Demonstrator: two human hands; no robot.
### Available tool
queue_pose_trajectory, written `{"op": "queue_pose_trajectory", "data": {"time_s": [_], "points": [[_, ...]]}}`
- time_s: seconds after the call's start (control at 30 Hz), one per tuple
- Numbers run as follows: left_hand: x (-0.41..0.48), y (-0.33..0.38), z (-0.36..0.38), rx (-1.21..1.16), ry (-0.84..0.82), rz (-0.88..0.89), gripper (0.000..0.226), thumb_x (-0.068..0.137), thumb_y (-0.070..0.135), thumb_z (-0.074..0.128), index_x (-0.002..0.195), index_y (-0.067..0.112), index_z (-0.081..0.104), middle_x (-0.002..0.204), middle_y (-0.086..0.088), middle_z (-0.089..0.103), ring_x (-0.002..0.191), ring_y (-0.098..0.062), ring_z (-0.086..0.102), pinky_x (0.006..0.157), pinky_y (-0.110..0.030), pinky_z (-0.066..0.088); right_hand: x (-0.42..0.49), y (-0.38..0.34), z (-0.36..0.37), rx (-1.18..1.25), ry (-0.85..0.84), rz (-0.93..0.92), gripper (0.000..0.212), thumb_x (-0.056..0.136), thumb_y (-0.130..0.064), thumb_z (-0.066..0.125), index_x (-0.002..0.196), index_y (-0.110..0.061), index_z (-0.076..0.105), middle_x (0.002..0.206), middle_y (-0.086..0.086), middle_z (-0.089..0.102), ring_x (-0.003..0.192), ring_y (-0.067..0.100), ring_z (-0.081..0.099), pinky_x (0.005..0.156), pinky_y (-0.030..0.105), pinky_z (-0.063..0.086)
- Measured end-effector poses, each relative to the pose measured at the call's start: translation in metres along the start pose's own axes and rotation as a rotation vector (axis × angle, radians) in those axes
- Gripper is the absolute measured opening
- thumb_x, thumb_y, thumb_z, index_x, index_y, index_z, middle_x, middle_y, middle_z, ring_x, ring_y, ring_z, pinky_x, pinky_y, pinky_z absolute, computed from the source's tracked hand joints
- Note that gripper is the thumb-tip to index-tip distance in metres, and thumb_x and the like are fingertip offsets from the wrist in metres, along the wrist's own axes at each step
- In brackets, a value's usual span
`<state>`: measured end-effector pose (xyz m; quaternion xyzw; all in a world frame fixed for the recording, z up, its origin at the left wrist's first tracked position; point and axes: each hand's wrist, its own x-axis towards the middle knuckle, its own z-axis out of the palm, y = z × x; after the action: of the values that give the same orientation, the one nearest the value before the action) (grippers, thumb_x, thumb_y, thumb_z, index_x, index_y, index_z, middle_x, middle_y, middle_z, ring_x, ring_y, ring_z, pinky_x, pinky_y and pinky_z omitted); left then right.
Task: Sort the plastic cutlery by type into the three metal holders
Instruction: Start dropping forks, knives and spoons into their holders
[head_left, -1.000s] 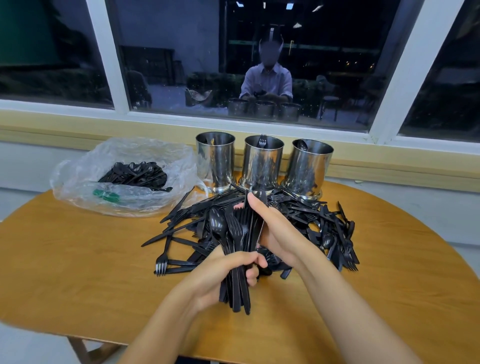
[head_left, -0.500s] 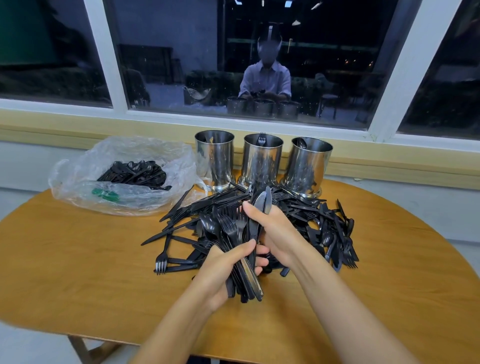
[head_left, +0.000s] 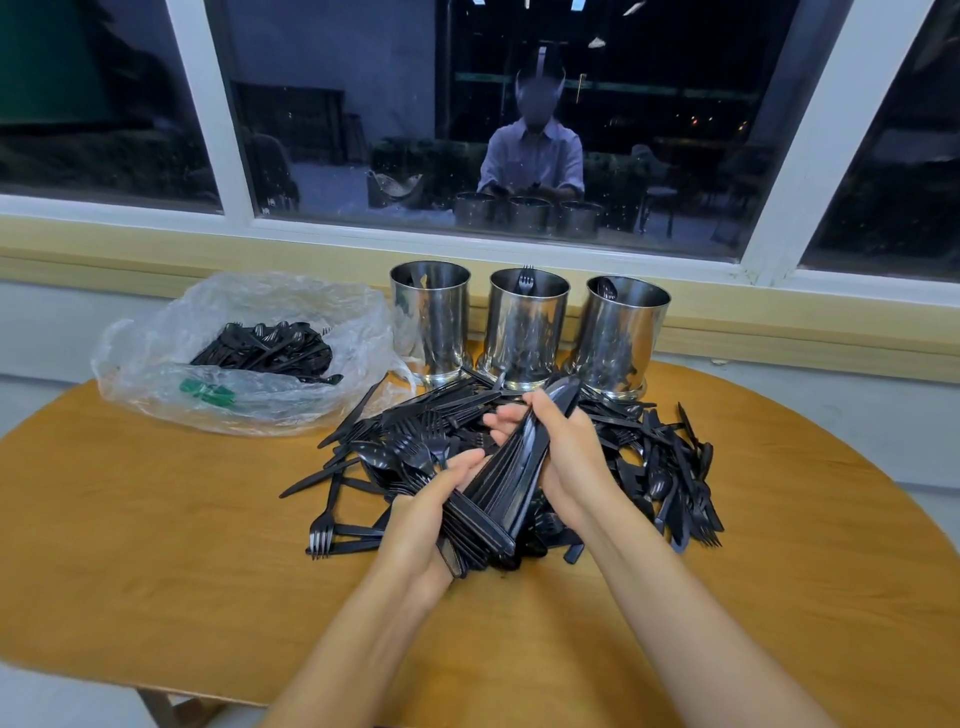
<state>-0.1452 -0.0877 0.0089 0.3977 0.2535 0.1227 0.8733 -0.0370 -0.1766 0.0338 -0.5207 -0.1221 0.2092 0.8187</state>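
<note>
A heap of black plastic cutlery (head_left: 649, 457) lies on the round wooden table (head_left: 156, 545) in front of three metal holders. The left holder (head_left: 430, 322) looks nearly empty, the middle holder (head_left: 527, 332) shows a fork, the right holder (head_left: 621, 338) shows a spoon. My left hand (head_left: 423, 525) grips the handle ends of a bundle of mixed cutlery (head_left: 488, 525). My right hand (head_left: 566, 447) holds a few knives (head_left: 540, 436) out of that bundle, their blades pointing up toward the holders.
A clear plastic bag (head_left: 244, 353) with more black cutlery sits at the table's back left. A window sill and dark window run behind the holders, with a person's reflection in the glass. Single forks and knives lie at the heap's left edge.
My right hand has drawn the knives up and to the right, away from the bundle. The bundle in my left hand has tilted from upright to slanting right.
</note>
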Motion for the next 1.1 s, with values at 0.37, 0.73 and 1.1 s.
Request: {"op": "queue_pose_trajectory", "data": {"time_s": [0.37, 0.73, 1.1], "points": [[0.08, 0.067, -0.017, 0.06, 0.097, 0.121, 0.025, 0.096, 0.026, 0.06, 0.11, 0.008, 0.069, 0.057, 0.002, 0.032, 0.046, -0.013, 0.031, 0.049, -0.029, 0.038, 0.14, -0.06, 0.042, -0.019, 0.282, -0.208, 0.027, 0.098, -0.016, 0.056, 0.074, -0.013, 0.045, 0.059, 0.0, 0.041, 0.039, 0.006, 0.026, 0.041, 0.02, 0.024], [0.177, 0.126, -0.038, 0.173, 0.121, 0.196, 0.026, 0.098, 0.028, 0.055, 0.107, 0.009, 0.069, 0.054, 0.002, 0.03, 0.043, -0.012, 0.03, 0.053, -0.03, 0.038, 0.306, -0.061, 0.153, -0.14, 0.105, -0.516, 0.025, 0.1, -0.025, 0.052, 0.082, -0.009, 0.043, 0.061, 0.002, 0.039, 0.048, 0.01, 0.036, 0.048, 0.02, 0.035], [0.171, 0.124, -0.037, 0.124, 0.064, 0.148, 0.026, 0.098, 0.025, 0.056, 0.111, 0.005, 0.066, 0.054, 0.004, 0.031, 0.044, -0.01, 0.03, 0.048, -0.025, 0.038, 0.326, -0.028, 0.145, -1.494, -0.215, -0.162, 0.048, 0.083, -0.053, 0.068, 0.066, -0.012, 0.049, 0.069, 0.001, 0.05, 0.078, 0.023, 0.051, 0.064, 0.031, 0.033]]}}
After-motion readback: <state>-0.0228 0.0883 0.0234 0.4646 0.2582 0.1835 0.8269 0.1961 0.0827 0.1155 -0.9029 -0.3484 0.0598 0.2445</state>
